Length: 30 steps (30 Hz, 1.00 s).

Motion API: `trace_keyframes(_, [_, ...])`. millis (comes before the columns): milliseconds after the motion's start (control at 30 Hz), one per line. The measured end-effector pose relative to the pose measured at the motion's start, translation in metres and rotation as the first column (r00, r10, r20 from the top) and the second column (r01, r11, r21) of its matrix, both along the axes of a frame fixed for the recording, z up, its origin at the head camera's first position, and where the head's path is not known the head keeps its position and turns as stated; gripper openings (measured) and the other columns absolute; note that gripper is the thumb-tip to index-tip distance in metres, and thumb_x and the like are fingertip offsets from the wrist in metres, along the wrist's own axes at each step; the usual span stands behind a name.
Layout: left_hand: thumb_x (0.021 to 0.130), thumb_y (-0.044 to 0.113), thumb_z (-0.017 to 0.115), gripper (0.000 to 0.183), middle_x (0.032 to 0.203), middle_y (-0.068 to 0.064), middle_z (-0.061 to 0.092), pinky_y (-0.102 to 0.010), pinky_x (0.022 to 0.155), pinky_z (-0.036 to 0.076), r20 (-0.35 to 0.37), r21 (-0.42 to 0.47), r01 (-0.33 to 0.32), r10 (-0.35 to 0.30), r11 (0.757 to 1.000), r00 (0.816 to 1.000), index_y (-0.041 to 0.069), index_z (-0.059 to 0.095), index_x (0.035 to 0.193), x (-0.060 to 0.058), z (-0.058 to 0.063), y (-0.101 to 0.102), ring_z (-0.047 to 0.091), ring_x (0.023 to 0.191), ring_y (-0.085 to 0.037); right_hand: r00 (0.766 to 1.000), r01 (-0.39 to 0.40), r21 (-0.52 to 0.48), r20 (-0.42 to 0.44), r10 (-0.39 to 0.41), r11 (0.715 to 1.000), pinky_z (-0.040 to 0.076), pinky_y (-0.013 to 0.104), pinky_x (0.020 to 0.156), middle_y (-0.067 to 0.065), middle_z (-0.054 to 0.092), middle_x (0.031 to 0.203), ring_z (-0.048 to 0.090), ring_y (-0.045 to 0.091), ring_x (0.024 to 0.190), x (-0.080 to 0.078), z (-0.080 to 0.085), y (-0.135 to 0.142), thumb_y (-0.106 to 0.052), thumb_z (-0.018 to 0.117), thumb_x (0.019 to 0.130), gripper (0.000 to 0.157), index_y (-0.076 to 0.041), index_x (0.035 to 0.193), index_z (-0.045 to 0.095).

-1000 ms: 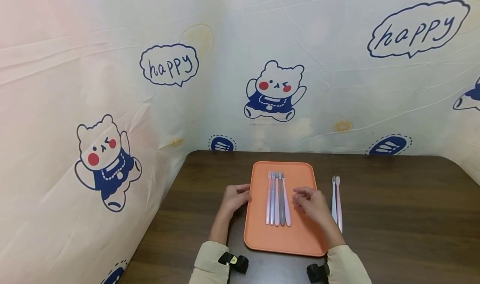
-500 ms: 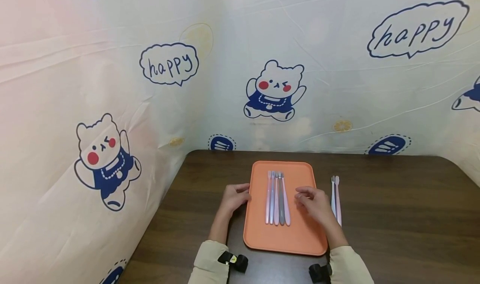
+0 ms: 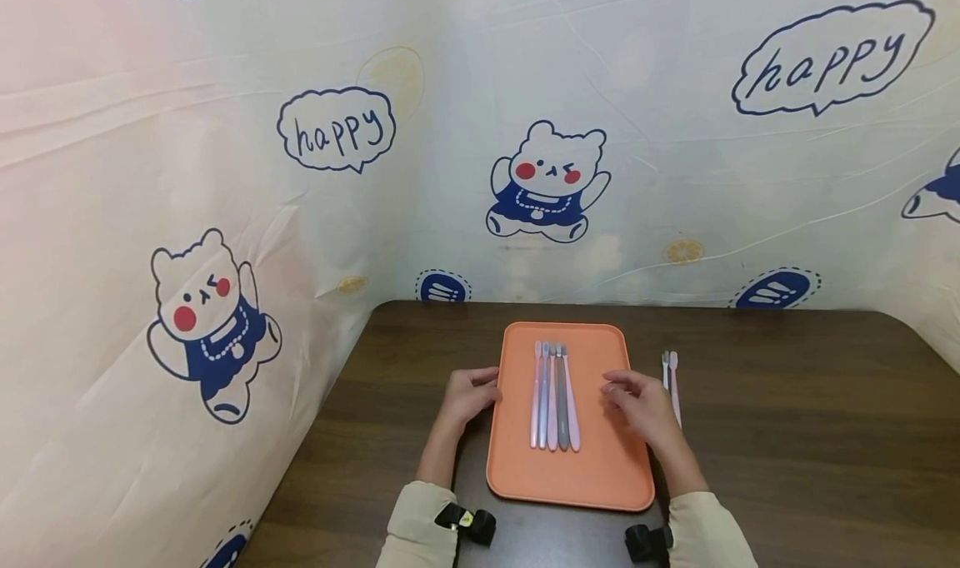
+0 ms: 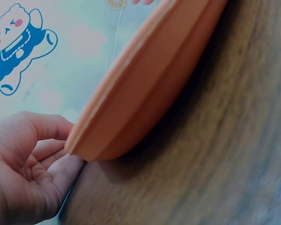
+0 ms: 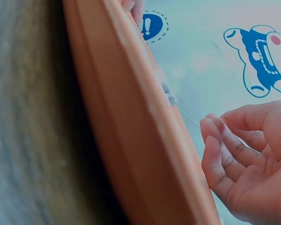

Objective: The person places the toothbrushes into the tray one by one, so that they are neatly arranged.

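An orange tray (image 3: 570,480) lies on the table with several toothbrushes (image 3: 553,401) side by side on it, pink, light blue and grey, heads pointing away. At the tray's left rim, my left hand (image 3: 468,397) grips the edge; the left wrist view shows its thumb (image 4: 68,171) and fingers meeting at the rim. My right hand (image 3: 641,401) hovers over the right part of the tray with loosely bent fingers and nothing between them. Beyond it, right of the tray, lie a pink toothbrush (image 3: 674,376) and a pale blue toothbrush (image 3: 665,368), partly hidden by that hand.
The brown wooden table (image 3: 810,418) extends to both sides of the tray. A pale curtain (image 3: 675,168) printed with bears and "happy" bubbles hangs behind and at the left. Black cameras (image 3: 648,543) are strapped at both cuffs.
My right hand has drifted right, away from the row of toothbrushes and toward the tray's right rim, covering more of the two outside. The left hand and the row have stayed put.
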<state>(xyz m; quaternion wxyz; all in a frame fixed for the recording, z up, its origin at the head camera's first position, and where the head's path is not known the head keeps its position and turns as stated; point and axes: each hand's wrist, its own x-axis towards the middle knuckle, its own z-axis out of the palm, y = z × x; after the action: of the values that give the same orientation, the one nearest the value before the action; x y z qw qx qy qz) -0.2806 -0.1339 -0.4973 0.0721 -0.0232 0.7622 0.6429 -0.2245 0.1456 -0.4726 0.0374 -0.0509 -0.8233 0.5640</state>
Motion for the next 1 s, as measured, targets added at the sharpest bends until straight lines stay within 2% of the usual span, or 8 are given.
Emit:
trace_keyframes(333, [0.077,-0.004,0.066,0.052,0.128,-0.029,0.068,-0.028,0.081,0.061,-0.004,-0.027,0.009,-0.009,1.0,1.0,-0.008,0.065,0.13,0.002,0.001,0.0,0.067,0.122,-0.035,1.0,-0.002,-0.05,-0.003,0.002,0.999,0.061,0.022,0.07,0.027,0.073,0.107,0.071,0.01,0.078,0.001,0.001,0.011,-0.002,0.057,0.099,0.029,0.011,0.124,0.065])
trace_keyframes(533, [0.076,-0.004,0.067,0.052,0.127,-0.029,0.069,-0.028,0.079,0.062,-0.015,-0.035,-0.002,0.001,0.999,1.0,-0.008,0.066,0.128,0.002,0.003,0.0,0.07,0.118,-0.031,1.0,-0.012,-0.056,0.021,0.013,0.998,0.06,0.021,0.071,0.025,0.074,0.109,0.07,0.006,0.079,0.001,0.004,0.019,-0.003,0.057,0.1,0.032,0.011,0.129,0.062])
trace_keyframes(733, [0.075,-0.004,0.066,0.052,0.125,-0.028,0.07,-0.027,0.076,0.061,-0.023,-0.059,-0.007,0.006,0.998,1.0,-0.008,0.067,0.127,0.0,0.002,0.001,0.071,0.115,-0.029,0.998,-0.015,-0.088,0.058,0.021,0.996,0.059,0.02,0.071,0.013,0.077,0.105,0.069,0.001,0.078,0.002,0.006,0.03,-0.008,0.058,0.101,0.037,0.009,0.133,0.059])
trace_keyframes(900, [0.076,-0.005,0.066,0.052,0.128,-0.029,0.068,-0.028,0.078,0.061,-0.001,-0.044,-0.003,0.003,0.999,1.0,-0.007,0.066,0.129,0.0,0.001,0.0,0.067,0.122,-0.033,0.998,-0.017,-0.123,0.064,0.025,0.992,0.058,0.02,0.07,0.003,0.077,0.098,0.069,0.001,0.076,0.003,0.006,0.038,-0.008,0.058,0.101,0.039,0.012,0.134,0.057])
trace_keyframes(1000, [0.077,-0.006,0.066,0.053,0.13,-0.03,0.066,-0.029,0.078,0.061,0.0,-0.039,0.003,-0.003,0.999,1.0,-0.008,0.065,0.13,0.0,0.001,0.0,0.066,0.124,-0.035,0.997,-0.009,-0.114,0.074,0.017,0.993,0.057,0.019,0.069,0.002,0.077,0.097,0.069,0.002,0.076,0.003,0.007,0.042,-0.009,0.057,0.102,0.039,0.011,0.135,0.056])
